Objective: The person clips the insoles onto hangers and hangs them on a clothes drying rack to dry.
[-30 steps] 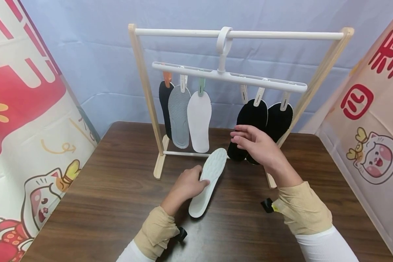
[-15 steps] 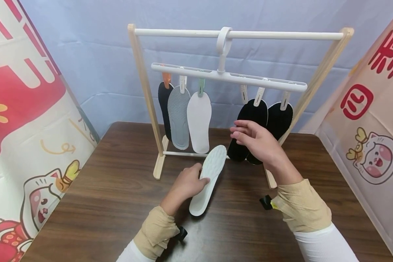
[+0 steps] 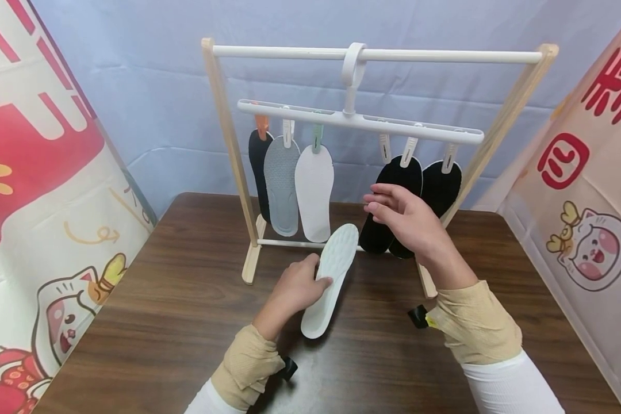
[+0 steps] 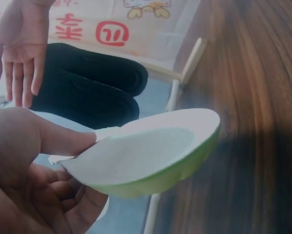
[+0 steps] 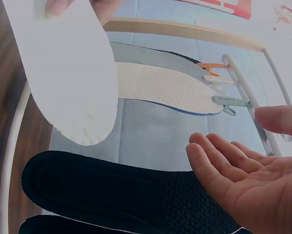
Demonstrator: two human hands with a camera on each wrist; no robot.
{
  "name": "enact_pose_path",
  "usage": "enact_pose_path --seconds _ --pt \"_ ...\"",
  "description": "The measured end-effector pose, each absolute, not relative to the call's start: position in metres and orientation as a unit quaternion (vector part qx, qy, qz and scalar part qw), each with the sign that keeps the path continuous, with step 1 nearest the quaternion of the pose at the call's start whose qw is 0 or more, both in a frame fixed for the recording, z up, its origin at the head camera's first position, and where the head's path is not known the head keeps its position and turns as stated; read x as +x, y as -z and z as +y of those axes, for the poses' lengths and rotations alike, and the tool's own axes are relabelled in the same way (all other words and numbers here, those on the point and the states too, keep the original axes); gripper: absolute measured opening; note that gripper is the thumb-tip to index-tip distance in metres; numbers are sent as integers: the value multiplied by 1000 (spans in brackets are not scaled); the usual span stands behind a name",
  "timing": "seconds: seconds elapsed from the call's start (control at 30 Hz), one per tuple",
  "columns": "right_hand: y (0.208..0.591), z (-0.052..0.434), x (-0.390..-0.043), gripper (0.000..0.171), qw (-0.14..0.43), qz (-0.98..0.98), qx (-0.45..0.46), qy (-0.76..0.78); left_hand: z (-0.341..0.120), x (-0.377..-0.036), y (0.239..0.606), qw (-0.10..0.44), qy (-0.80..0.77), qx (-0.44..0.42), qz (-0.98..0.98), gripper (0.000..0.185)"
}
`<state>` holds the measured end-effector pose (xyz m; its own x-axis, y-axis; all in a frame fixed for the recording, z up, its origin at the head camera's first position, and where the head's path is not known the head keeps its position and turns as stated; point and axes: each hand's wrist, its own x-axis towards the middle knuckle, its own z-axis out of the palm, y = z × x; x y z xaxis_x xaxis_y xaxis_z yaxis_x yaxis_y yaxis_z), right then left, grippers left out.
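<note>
Left hand (image 3: 296,287) fingers pinch the white insole (image 3: 329,276); right hand (image 3: 401,221) fingers spread, empty. Only the left wrist view shows its green edge.

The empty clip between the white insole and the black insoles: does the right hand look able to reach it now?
Probably yes. The right hand is open, holds nothing, and hovers just below the empty clip. Nothing lies between them; the black insoles hang just behind.
</note>
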<state>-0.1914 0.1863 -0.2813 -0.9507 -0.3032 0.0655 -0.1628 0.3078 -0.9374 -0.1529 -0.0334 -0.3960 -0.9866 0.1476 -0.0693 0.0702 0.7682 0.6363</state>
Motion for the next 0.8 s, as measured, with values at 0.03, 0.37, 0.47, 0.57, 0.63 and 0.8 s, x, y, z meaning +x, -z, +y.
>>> enact_pose_path --seconds 0.03,0.37,0.47,0.57,0.63,0.8 --pt "281 186 -191 51 60 807 -142 570 -33 -153 395 58 -337 59 938 24" --pt "277 187 -192 50 26 812 -126 570 -32 -153 391 57 -350 59 933 25" --pt "276 187 -192 51 19 815 -120 566 -32 -154 390 56 -353 59 932 26" --pt "274 187 -192 51 10 816 -120 565 -31 -154 389 54 -358 58 930 27" --pt "273 187 -192 51 3 817 -122 564 -31 -155 388 53 -359 59 930 27" --pt "271 187 -194 51 -7 819 -124 560 -30 -155 386 50 -358 59 931 28"
